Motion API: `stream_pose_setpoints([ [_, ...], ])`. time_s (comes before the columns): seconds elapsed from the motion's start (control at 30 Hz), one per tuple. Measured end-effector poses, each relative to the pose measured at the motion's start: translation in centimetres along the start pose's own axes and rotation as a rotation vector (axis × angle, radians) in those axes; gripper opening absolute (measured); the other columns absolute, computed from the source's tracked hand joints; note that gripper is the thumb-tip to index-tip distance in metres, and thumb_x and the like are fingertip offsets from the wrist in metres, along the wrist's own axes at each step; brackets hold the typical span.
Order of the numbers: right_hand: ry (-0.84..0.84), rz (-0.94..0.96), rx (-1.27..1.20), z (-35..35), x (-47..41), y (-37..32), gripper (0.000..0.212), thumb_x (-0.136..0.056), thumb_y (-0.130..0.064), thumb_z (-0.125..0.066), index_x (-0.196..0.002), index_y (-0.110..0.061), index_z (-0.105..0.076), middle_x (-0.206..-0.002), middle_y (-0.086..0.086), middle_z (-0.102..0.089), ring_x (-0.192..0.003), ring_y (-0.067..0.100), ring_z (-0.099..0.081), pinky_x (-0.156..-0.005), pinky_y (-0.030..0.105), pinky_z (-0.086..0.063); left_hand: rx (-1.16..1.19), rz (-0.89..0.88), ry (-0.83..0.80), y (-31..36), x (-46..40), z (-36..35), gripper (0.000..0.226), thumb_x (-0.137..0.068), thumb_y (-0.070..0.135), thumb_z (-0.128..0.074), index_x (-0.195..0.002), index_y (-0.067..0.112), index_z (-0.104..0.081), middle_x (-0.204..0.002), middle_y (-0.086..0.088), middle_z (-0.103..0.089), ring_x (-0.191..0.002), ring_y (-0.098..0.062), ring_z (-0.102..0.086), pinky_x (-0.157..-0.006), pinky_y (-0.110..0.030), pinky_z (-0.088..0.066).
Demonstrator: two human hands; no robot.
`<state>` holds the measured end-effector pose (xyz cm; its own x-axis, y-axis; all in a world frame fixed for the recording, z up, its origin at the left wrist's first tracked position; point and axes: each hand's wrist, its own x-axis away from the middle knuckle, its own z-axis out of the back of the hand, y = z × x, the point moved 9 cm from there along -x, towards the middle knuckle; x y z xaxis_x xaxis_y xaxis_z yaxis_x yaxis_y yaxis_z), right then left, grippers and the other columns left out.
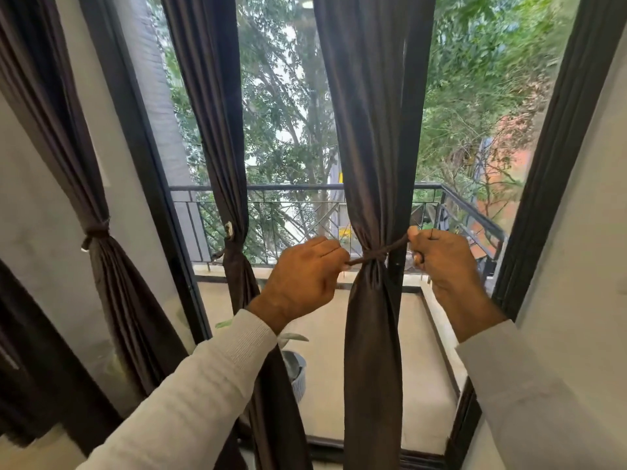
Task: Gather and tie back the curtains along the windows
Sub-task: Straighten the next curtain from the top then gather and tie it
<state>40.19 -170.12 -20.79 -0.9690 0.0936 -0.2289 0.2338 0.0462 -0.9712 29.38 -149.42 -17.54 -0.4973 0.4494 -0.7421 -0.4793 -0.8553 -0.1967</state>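
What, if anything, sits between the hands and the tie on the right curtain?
Nothing visible. The left hand and the right hand each already hold an end of the tie, which is wrapped around the gathered right curtain. The other curtains hang off to the left, away from both hands.

Dark brown curtains [373, 130], matching tie [380, 254], black window frame [149, 171], seemingly off-white ribbed sleeves [203, 385].
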Motion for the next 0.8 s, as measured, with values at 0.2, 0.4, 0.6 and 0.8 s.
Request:
stream_pose_setpoints([
  [0.2, 0.034, 0.113, 0.158, -1.3, 0.4, -0.1, 0.035, -0.103, -0.026, -0.068, -0.087, 0.005, -0.071, -0.068, 0.016, -0.056, -0.049, 0.011, -0.046, -0.049, 0.023, -0.044, 0.142, 0.092, -0.035, -4.0, 0.4, -1.9, 0.012, -0.104, 0.029, -0.061, -0.095, 0.021, -0.065, -0.090, 0.004, -0.063, -0.084, -0.021, -0.060, -0.067, -0.035, -0.048],
  [0.4, 0.085, 0.155, 0.206, -3.5, 1.5, 1.7, 0.020, -0.098, -0.031, -0.075, -0.080, -0.021, -0.076, -0.057, 0.000, -0.062, -0.050, 0.011, -0.054, -0.058, 0.031, -0.045, 0.285, 0.076, -0.091, -4.7, 2.8, -4.9, 0.005, -0.094, 0.021, -0.066, -0.089, 0.020, -0.065, -0.083, 0.003, -0.062, -0.081, -0.022, -0.057, -0.064, -0.036, -0.043],
  [0.6, 0.193, 0.173, 0.243, -4.4, 2.5, 2.5, 0.023, -0.099, -0.036, -0.073, -0.086, -0.016, -0.076, -0.066, 0.002, -0.069, -0.053, 0.012, -0.058, -0.061, 0.029, -0.047, 0.425, 0.081, -0.112, -5.7, 3.3, -6.7, 0.002, -0.095, 0.024, -0.069, -0.094, 0.023, -0.069, -0.084, 0.005, -0.064, -0.080, -0.020, -0.060, -0.067, -0.032, -0.046],
  [0.8, 0.316, 0.100, 0.235, -4.3, 5.6, 6.3, 0.032, -0.103, -0.038, -0.067, -0.090, -0.008, -0.070, -0.075, 0.007, -0.072, -0.052, 0.011, -0.058, -0.054, 0.027, -0.050, 0.607, 0.218, -0.091, -6.4, 5.7, -7.6, 0.020, -0.097, 0.042, -0.065, -0.085, 0.026, -0.063, -0.078, 0.009, -0.061, -0.074, -0.015, -0.059, -0.067, -0.036, -0.051],
])
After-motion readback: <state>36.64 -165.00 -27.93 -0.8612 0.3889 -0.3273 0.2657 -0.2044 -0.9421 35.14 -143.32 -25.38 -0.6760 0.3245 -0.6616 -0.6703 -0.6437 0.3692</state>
